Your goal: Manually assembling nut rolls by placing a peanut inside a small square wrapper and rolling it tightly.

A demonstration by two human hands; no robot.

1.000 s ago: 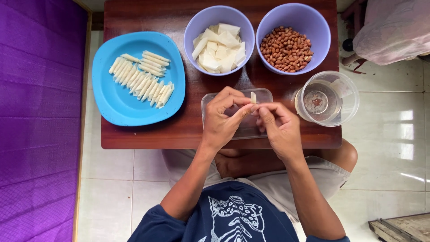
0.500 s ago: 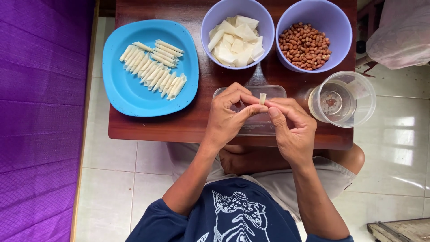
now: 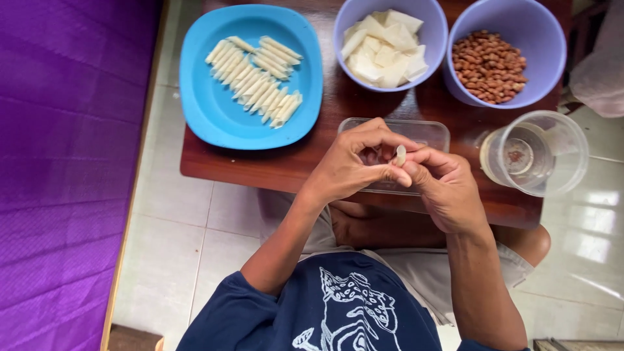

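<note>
My left hand (image 3: 354, 162) and my right hand (image 3: 445, 185) meet fingertip to fingertip over a clear rectangular plastic container (image 3: 426, 133) near the table's front edge. Between them they pinch a small pale rolled wrapper piece (image 3: 400, 155). A blue plate (image 3: 208, 107) at the left carries several finished pale rolls (image 3: 257, 81) laid in rows. A purple bowl (image 3: 341, 39) behind my hands holds white wrapper squares (image 3: 383, 49). A second purple bowl (image 3: 539, 29) to the right holds brown peanuts (image 3: 489, 66).
A clear plastic cup (image 3: 559, 140) with a little liquid stands at the right on the dark wooden table (image 3: 260, 166). A purple cloth (image 3: 65, 162) covers the left side. The white tiled floor (image 3: 175, 247) and my crossed legs lie below the table.
The view has shifted, so the table appears farther right and higher. My hands have kept rolling the small wrapper piece between the fingertips, and it now looks more tightly curled.
</note>
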